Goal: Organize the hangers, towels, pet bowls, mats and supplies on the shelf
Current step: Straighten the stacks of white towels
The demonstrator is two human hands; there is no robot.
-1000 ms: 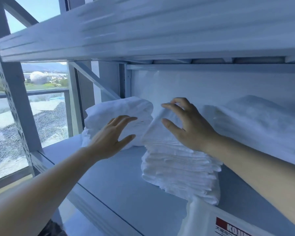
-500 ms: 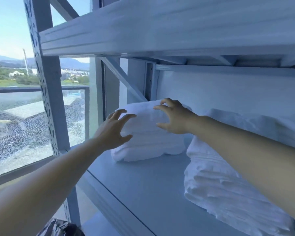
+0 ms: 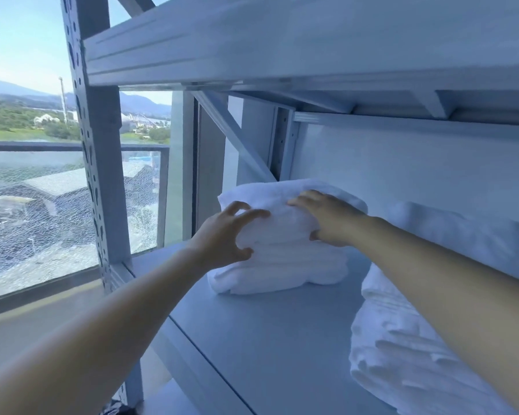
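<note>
Hands that hovered a moment ago now meet the folded towels [image 3: 282, 259] at the shelf's [image 3: 267, 339] back left; left hand [image 3: 225, 235] fingers [image 3: 252, 216] spread, curled round the side; right hand [image 3: 327, 218] flat on top; squaring up likely begins.

White folded towels [image 3: 285, 253] lie on a pale blue-grey shelf [image 3: 267, 333] whose upright [image 3: 95, 163] is dotted with holes.
</note>
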